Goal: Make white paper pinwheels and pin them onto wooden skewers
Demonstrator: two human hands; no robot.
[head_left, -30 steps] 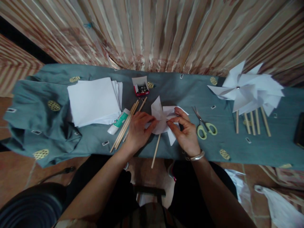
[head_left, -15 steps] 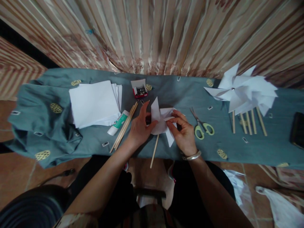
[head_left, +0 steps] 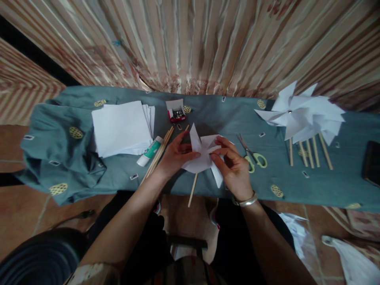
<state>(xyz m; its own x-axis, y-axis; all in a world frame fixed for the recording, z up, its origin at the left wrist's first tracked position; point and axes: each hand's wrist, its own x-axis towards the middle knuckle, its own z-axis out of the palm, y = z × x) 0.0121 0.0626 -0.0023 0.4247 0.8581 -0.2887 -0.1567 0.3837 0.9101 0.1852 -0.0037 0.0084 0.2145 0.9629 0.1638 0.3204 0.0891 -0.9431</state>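
Observation:
A white paper pinwheel (head_left: 203, 159), its blades partly folded, is between my hands above the cloth. My left hand (head_left: 178, 156) grips its left side, thumb on the front and fingers behind. My right hand (head_left: 233, 168), with a bangle at the wrist, pinches a folded flap near the middle between thumb and fingertips. Whether a small pin is in that pinch I cannot tell. Below the paper lies a wooden stick (head_left: 192, 190), its lower end past the table's front edge. Close to my right hand are green-handled scissors (head_left: 249, 153).
Left stand a stack of white paper (head_left: 120, 128), a glue stick (head_left: 150, 151) and several wooden sticks (head_left: 160, 152). A small red box of pins (head_left: 176, 112) sits open at the back. Several pinwheels on sticks (head_left: 307, 114) lie right, and a dark object (head_left: 372, 162) at the far right.
The left side of the paper has opened out wider and lower under my left hand. My right hand has shifted slightly right and down, still pinching near the middle.

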